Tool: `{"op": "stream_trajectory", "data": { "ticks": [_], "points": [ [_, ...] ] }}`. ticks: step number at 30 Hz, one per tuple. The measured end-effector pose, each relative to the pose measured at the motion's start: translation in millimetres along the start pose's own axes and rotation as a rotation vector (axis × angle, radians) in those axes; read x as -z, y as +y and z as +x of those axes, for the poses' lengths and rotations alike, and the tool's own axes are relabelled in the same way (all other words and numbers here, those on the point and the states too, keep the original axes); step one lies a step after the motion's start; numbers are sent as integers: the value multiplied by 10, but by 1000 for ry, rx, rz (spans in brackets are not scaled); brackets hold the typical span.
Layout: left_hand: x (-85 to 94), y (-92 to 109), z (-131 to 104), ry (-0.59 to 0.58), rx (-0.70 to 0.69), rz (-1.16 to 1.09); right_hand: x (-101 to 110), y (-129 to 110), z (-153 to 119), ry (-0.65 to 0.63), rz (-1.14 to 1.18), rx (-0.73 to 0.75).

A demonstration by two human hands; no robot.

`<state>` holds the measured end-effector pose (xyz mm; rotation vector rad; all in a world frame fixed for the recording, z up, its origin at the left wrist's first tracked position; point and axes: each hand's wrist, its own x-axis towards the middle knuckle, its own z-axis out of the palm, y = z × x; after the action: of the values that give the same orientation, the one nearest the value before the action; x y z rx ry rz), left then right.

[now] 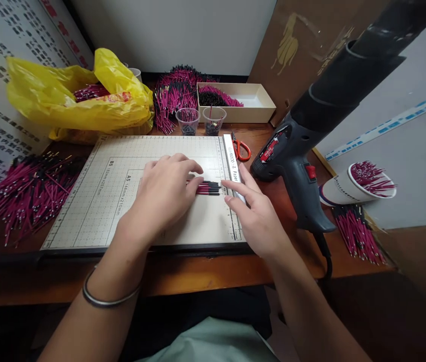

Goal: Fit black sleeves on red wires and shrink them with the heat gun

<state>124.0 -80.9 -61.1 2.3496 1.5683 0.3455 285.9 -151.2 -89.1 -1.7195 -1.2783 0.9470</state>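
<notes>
A small bundle of magenta wires with black sleeves (208,188) lies on the cream paper trimmer board (175,221). My left hand (169,183) is over the bundle, with its fingers curled and its thumb against the wires. Part of the bundle is hidden under that hand. At the sleeved ends, my right hand (252,208) rests across the white ruler strip (230,151) along the board's right side. Its fingers are stretched out, with forefinger and thumb apart beside the wire tips.
Orange-handled scissors (242,150) and a black heat gun (295,156) stand to the right. Further right is a paper cup of wires (348,186). Two plastic cups (188,120), a carton (250,115) and a yellow bag (65,113) line the back. Loose wires (35,196) lie left.
</notes>
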Motion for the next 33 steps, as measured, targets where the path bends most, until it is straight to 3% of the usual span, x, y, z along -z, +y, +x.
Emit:
{"op": "stream_trajectory", "data": {
  "ticks": [6,24,33],
  "points": [
    [19,-77,187,-135,-51,-158,13,13,1,-36,37,-14],
    [-18,-118,185,-116,-86,-108,11,85,22,-37,148,35],
    [-11,-107,186,-119,-75,-133,13,88,22,-69,172,-8]
  ]
}}
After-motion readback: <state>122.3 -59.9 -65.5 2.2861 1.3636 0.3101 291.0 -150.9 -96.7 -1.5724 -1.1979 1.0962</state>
